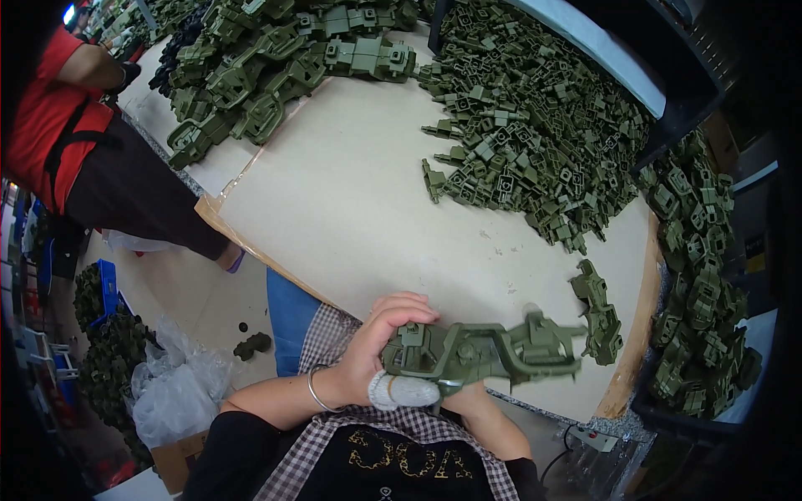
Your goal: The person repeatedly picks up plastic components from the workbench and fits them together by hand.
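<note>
A dark green plastic toy vehicle body (476, 354), long with a raised curved frame, is held level close in front of me. My left hand (373, 349) grips its left end, fingers behind and thumb in front; a pale cloth cover wraps the thumb. Only the wrist side of my right hand (469, 399) shows below the part; its fingers are hidden behind it. Just past the part's blurred right end, another similar green plastic piece (598, 313) lies on the board-topped table (351, 184).
A large heap of small green plastic parts (535, 134) covers the far right of the table. Bigger green bodies (276, 71) are piled far left. More fill a container (700, 284) at right. At left stands a person in red (63, 125); plastic bags (175, 376) lie below.
</note>
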Motion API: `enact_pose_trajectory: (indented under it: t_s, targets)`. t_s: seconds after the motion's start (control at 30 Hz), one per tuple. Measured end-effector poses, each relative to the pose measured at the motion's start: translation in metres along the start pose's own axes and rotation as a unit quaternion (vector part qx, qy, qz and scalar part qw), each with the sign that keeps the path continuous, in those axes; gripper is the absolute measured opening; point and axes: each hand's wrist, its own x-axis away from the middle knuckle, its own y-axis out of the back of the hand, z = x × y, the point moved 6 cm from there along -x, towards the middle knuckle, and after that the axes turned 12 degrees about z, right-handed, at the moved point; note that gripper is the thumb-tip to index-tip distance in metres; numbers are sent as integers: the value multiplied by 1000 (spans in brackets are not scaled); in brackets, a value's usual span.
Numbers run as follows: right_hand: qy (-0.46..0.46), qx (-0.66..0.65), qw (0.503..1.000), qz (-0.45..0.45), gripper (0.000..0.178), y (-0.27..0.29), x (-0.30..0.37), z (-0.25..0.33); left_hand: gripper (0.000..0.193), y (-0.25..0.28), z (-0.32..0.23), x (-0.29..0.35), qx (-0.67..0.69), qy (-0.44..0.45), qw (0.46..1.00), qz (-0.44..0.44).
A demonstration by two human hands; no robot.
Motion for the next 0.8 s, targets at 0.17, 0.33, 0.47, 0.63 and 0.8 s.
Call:
enact_pose_trajectory:
  t_s: [0.17,0.33,0.47,0.63,0.8]
  targets:
    - [27,99,995,-7,31,0,-2,11,69,-20,-5,0,70,14,997,-41]
    - [25,124,991,-30,30,2,0,10,72,-19,-5,0,97,3,991,-90]
    - [-20,149,986,-66,28,29,4,17,58,-16,26,10,241,65,968,-35]
    - [-75,271,953,108,31,36,21,46,73,-10,31,-5,486,157,859,40]
    - [-59,461,833,-300,67,143,102,74,78,20,57,17,556,133,818,-58]
